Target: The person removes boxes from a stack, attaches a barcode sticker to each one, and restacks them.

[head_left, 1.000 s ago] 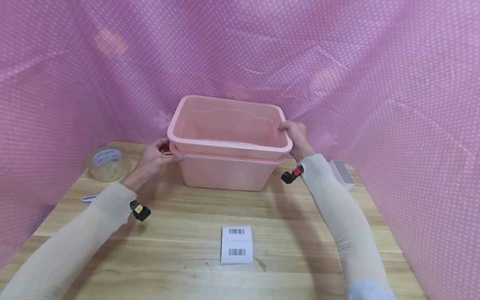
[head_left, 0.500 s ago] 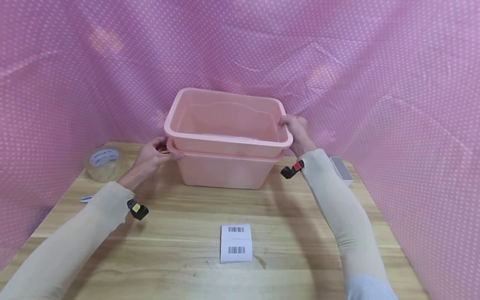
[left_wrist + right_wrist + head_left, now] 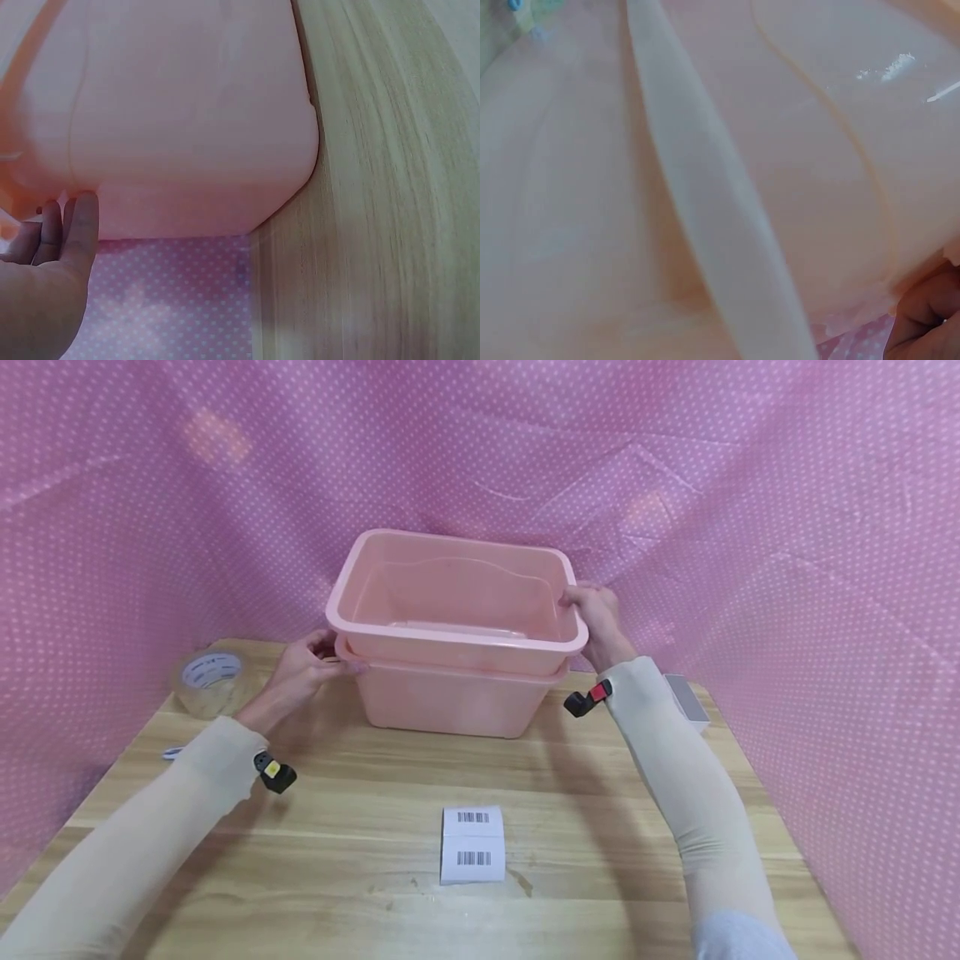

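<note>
Two pink plastic bins stand nested at the back of the table in the head view. The upper bin point(image 3: 450, 637) sits partly raised out of the lower bin point(image 3: 450, 703), whose base is on the tabletop. My right hand point(image 3: 597, 622) grips the upper bin's right rim, thumb inside and fingers outside. At the left corner, my left hand point(image 3: 300, 668) pinches the lower bin's rim, thumb on top. The left wrist view shows the left fingers point(image 3: 84, 225) against the lower bin's side wall. In the right wrist view, only part of the right hand point(image 3: 930, 322) shows.
A paper strip with two barcodes point(image 3: 472, 846) lies front centre on the wooden table point(image 3: 337, 877). A clear tape roll point(image 3: 210, 685) stands at back left, a small blue-white object point(image 3: 172, 752) below it. A grey-white box point(image 3: 686, 700) is behind the right forearm. Pink dotted cloth point(image 3: 480, 460) surrounds everything.
The upper bin has risen a little with my right hand, and more of its front wall shows above the lower rim. My left hand and the lower bin have stayed nearly in place.
</note>
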{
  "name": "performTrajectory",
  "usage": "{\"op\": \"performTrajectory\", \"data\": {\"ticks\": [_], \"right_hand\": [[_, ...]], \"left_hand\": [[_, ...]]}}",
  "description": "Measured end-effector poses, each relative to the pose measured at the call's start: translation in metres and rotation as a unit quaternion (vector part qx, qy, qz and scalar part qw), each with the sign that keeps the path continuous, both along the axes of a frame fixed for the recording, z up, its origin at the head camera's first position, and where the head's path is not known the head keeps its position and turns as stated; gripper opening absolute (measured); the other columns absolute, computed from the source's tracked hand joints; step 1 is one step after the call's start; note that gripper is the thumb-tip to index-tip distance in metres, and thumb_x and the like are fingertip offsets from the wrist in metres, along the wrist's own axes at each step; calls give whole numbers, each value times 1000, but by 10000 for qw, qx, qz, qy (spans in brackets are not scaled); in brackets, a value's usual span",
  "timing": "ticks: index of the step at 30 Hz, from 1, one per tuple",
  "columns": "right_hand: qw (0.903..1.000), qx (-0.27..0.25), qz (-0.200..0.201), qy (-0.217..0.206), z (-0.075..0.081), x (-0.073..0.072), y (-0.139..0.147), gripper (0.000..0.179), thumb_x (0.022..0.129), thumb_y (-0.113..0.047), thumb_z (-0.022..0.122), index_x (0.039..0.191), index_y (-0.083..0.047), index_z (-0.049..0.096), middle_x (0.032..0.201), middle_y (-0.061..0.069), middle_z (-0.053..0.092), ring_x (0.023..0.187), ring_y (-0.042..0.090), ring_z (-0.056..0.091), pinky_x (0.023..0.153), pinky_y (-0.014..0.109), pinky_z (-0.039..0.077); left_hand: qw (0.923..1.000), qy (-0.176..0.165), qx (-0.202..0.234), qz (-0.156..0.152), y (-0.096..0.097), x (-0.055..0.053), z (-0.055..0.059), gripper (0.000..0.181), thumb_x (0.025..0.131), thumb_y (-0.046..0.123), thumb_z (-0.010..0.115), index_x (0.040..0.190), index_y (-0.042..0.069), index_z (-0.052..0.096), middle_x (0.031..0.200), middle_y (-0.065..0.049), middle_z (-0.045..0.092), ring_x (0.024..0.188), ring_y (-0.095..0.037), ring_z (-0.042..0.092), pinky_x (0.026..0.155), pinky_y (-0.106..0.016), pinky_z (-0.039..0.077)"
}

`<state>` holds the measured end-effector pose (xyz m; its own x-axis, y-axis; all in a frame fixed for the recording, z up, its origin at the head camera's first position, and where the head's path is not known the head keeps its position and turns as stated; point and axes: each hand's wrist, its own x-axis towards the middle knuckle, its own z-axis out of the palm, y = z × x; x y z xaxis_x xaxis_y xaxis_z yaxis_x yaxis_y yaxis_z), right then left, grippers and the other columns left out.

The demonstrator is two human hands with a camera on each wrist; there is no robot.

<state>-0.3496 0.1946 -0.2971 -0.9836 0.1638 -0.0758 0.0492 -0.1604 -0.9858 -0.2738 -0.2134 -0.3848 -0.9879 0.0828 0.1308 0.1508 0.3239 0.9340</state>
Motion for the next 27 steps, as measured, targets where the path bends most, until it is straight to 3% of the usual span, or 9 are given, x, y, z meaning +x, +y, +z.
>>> {"op": "performTrajectory", "data": {"ticks": [5, 10, 17, 22, 27], "right_hand": [[9999, -123, -36, 36, 4, 1, -3, 22, 76, 9, 54, 81, -11, 60, 106, 7, 62, 101, 18, 62, 105, 34, 55], [9999, -55, -117, -71, 6, 2, -4, 21, 74, 8, 56, 69, -13, 59, 89, 1, 62, 92, 17, 63, 95, 31, 60], [9987, -489, -120, -61, 10, 5, -3, 22, 73, 10, 53, 70, -8, 63, 92, 5, 67, 91, 19, 64, 72, 22, 62], [9985, -530, -81, 76, 15, 7, -2, 21, 74, 10, 51, 72, -10, 61, 98, 7, 66, 95, 21, 63, 72, 21, 61], [9988, -438, -80, 210, 18, 9, -3, 23, 74, 9, 51, 67, -13, 57, 91, 5, 65, 92, 20, 63, 73, 22, 61]], "left_hand": [[9999, 116, -74, -28, -2, -1, 2, 59, 86, 29, 82, 132, 2, 55, 114, 7, 61, 106, -8, 57, 88, -11, 51], [9998, 101, -141, -57, -3, 0, 2, 61, 87, 28, 82, 133, 1, 54, 115, 5, 61, 106, -7, 58, 88, -10, 51], [9998, 120, -168, -72, -2, 0, 4, 65, 86, 28, 82, 138, 1, 53, 120, 1, 61, 108, -9, 57, 89, -11, 49], [9999, -68, -131, -11, -4, 0, 5, 69, 84, 30, 83, 142, 7, 53, 124, 3, 62, 111, -9, 56, 91, -14, 49], [9999, -126, -29, -19, -6, -1, 4, 71, 85, 30, 84, 145, 11, 51, 125, 6, 61, 113, -8, 55, 91, -15, 48]]}}
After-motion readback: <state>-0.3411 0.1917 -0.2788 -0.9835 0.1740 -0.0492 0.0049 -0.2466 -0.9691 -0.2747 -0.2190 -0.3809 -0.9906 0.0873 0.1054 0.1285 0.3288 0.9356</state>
